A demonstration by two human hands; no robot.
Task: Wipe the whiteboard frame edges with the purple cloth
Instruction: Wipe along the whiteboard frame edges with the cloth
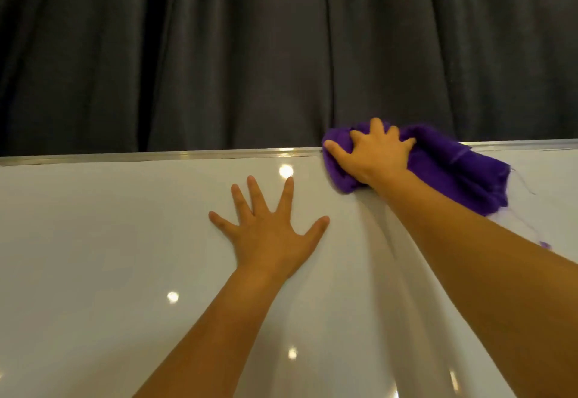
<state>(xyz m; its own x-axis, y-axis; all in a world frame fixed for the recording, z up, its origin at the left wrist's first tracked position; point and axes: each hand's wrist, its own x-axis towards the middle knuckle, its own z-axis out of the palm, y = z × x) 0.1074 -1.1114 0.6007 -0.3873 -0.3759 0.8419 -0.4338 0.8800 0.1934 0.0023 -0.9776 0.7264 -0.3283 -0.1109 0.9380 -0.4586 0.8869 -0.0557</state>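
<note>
On top frame edge, R hand grips purple cloth.

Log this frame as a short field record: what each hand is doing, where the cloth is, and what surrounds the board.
setting: glossy white whiteboard with a silver metal frame edge along its top
left hand: flat on the board surface, fingers spread, holding nothing
right hand: gripping the bunched purple cloth
cloth position: pressed over the top frame edge, part hanging onto the board face
background: dark grey pleated curtain behind the board
board surface: several bright light reflections
</note>
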